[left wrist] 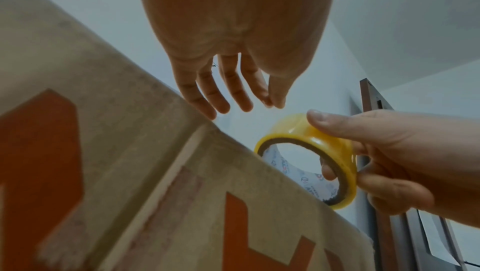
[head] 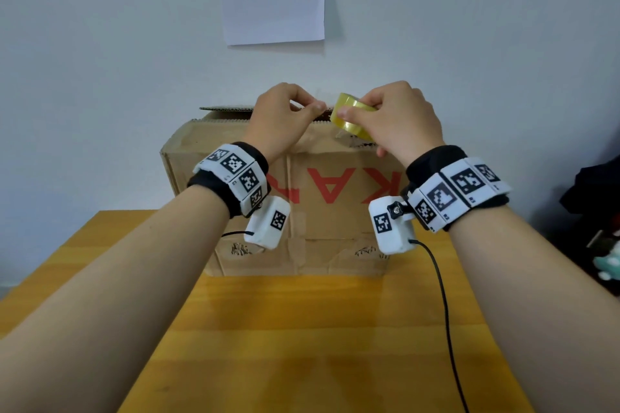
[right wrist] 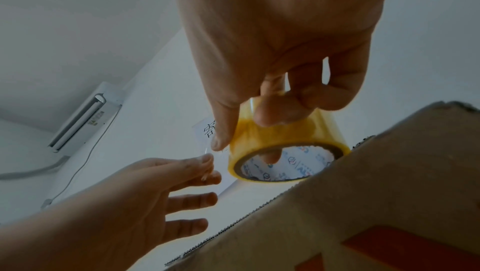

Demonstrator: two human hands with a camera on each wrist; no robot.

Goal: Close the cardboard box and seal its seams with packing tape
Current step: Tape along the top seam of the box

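Hands (head: 339, 117) over box (head: 322, 211) edge — tape roll (head: 352, 117)

Both forearms reach forward, raised, wrists wearing black bands with white marker blocks. Right hand (head: 399, 117) curls around the tape roll (head: 352, 117), thumb on its outer face, a finger through the core. Left hand (head: 285, 111) just beside it, thumb and forefinger pinched together at the tape's free end, other fingers loosely extended.

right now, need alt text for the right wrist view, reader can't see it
The right hand grips a yellow tape roll above a cardboard box, while the left hand pinches the clear tape end beside it. A white wall lies behind.
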